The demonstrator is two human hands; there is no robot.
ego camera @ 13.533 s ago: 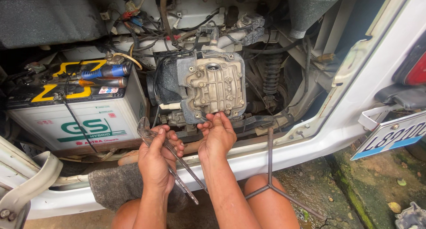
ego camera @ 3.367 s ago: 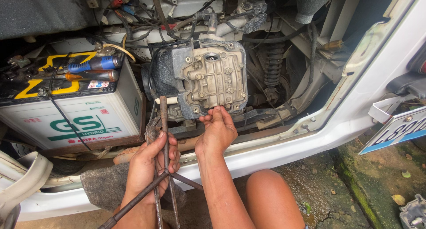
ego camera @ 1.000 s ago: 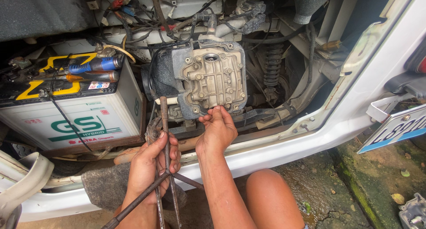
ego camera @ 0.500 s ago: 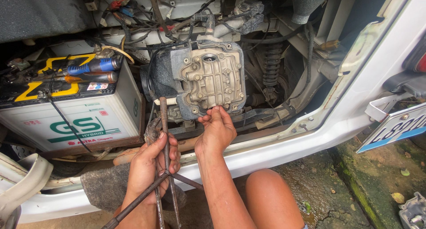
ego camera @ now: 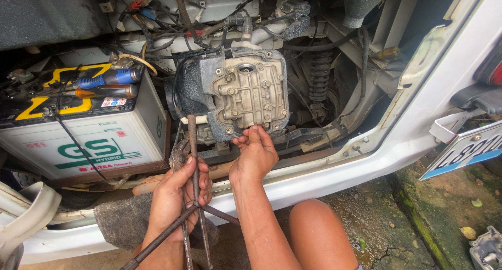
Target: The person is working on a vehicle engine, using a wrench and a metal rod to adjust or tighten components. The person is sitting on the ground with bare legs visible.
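Rusty metal cross wrench [ego camera: 194, 197] sits in the left hand [ego camera: 180, 191], fingers wrapped round it where the bars cross, one bar pointing up toward the engine bay, the others down past the wrist. Right hand [ego camera: 255, 155] is half curled with fingertips touching the lower edge of the grey bolted engine cover [ego camera: 252, 92], nothing visibly gripped. White car battery [ego camera: 78, 139] stands to the left with screwdrivers [ego camera: 104, 81] on top; grey rag [ego camera: 120, 223] on the white body sill [ego camera: 324, 170], bare knee [ego camera: 319, 238] below.
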